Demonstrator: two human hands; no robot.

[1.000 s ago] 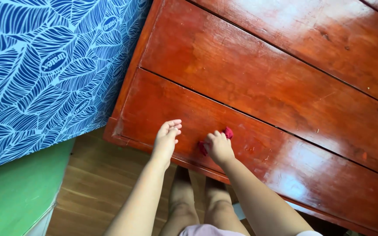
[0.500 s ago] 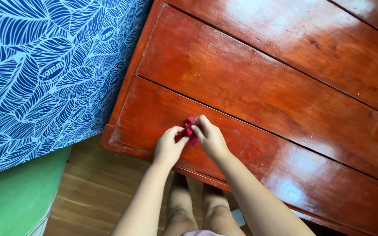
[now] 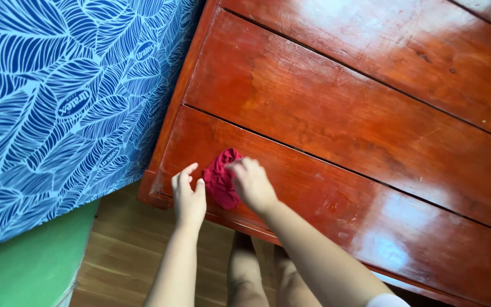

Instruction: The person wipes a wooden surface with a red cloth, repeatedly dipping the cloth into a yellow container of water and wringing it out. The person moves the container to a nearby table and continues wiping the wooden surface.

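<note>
Red cloth [image 3: 223,178] lies bunched on the glossy wooden table [image 3: 336,108], pinned under the right hand's [image 3: 252,185] fingers, with the left hand [image 3: 188,196] loosely open just beside it at the edge. Near that edge, a careless swipe could drag it off onto the floor [image 3: 120,267].

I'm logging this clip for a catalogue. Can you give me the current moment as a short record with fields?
Surface: glossy red-brown wooden plank table
Cloth: small crumpled red cloth, lying on the table near its front edge
Right hand: resting on the cloth's right side
Left hand: on the table edge, just left of the cloth
Left of table: blue leaf-patterned mattress
Below: wooden floor
</note>
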